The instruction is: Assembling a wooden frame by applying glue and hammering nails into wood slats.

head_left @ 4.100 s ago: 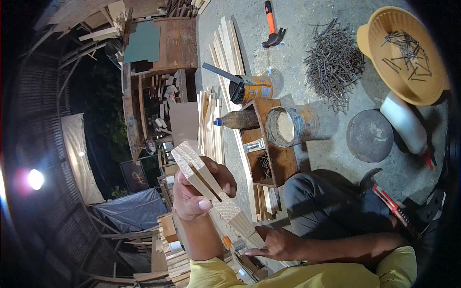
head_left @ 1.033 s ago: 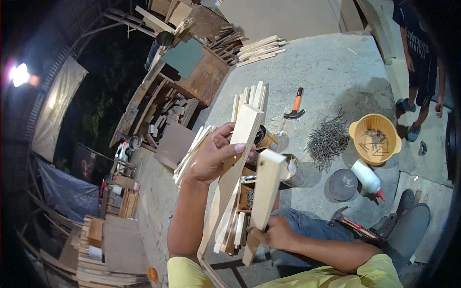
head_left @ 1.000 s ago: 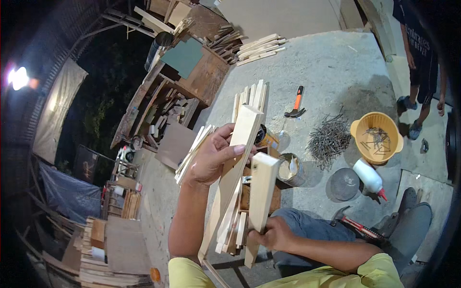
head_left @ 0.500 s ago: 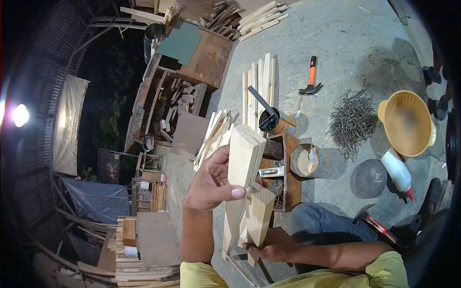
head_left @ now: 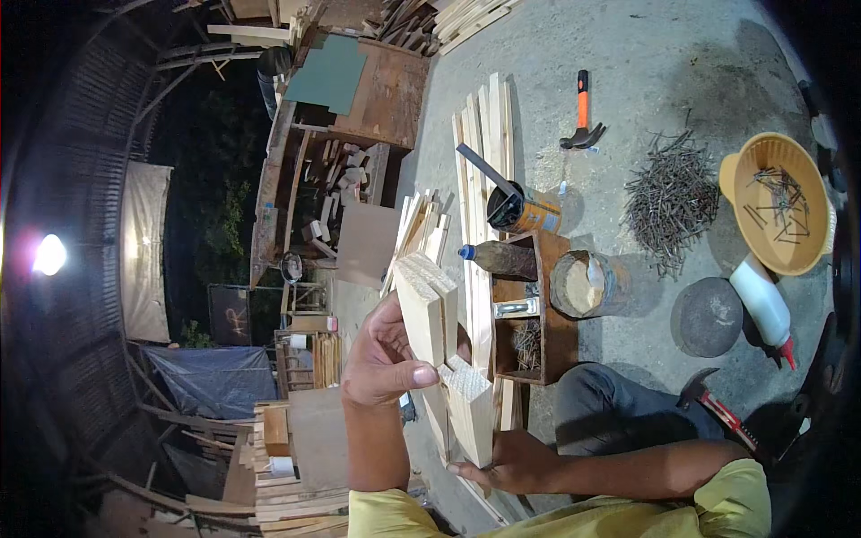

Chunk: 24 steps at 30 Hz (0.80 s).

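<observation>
My left hand [head_left: 384,359] grips a stack of pale wooden slats [head_left: 421,300], held up end-on toward the camera. Just below it, my right hand [head_left: 502,462] holds a shorter wooden block [head_left: 470,403] by its lower end, its top touching the slats. My knee in grey trousers [head_left: 619,417] sits to the right of both hands.
Long slats [head_left: 484,134] lie on the concrete ahead. A small wooden box [head_left: 529,314], a tin with a brush [head_left: 520,211], a brown bottle [head_left: 498,260] and a tub [head_left: 587,282] stand near. Further right: two hammers [head_left: 583,112] [head_left: 713,408], a nail pile [head_left: 668,197], a yellow basin [head_left: 780,202], a white glue bottle [head_left: 762,305].
The slats and block have come lower and closer to my body. The block in my right hand has slid down under the slats. The view has tilted down toward the ground.
</observation>
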Each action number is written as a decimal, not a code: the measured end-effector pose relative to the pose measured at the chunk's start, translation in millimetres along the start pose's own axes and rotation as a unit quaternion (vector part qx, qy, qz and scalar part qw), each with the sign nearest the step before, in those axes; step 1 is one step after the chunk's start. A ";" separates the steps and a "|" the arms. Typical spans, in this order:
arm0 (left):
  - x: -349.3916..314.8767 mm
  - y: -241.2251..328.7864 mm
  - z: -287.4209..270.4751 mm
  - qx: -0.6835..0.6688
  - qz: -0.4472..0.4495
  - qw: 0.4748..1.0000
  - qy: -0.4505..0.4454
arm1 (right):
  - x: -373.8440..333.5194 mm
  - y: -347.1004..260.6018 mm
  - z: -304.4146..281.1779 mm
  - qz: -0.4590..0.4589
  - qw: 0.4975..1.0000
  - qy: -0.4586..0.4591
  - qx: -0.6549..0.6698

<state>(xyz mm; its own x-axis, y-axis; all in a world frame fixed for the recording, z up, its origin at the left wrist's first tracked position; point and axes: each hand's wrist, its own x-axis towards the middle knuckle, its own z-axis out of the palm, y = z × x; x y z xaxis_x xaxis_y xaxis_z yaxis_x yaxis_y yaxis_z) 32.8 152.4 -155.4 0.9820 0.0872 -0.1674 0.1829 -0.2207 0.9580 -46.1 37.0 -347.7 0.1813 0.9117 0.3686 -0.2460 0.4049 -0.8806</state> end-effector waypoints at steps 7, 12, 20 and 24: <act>0.2 -2.5 -1.0 0.000 0.022 1.000 -0.013 | -1.9 -2.7 3.3 -0.033 0.998 0.046 0.009; -0.2 -1.5 0.4 0.005 0.025 1.000 -0.015 | -2.9 -6.7 0.4 -0.030 0.998 0.048 0.003; -1.3 0.9 3.4 0.013 0.025 1.000 -0.007 | -5.0 -4.5 7.4 -0.015 0.996 0.066 -0.056; -2.8 0.7 2.5 0.000 0.020 1.000 -0.003 | -4.6 -1.4 9.7 -0.080 0.987 0.122 -0.061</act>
<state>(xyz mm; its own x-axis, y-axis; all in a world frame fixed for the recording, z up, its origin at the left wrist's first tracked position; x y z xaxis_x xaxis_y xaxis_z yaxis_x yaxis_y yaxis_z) 30.3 149.6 -154.8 0.9888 0.0719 -0.1307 0.1437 -0.2230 0.9642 -55.9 32.9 -345.3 0.4355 0.7875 0.4361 -0.0816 0.5170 -0.8521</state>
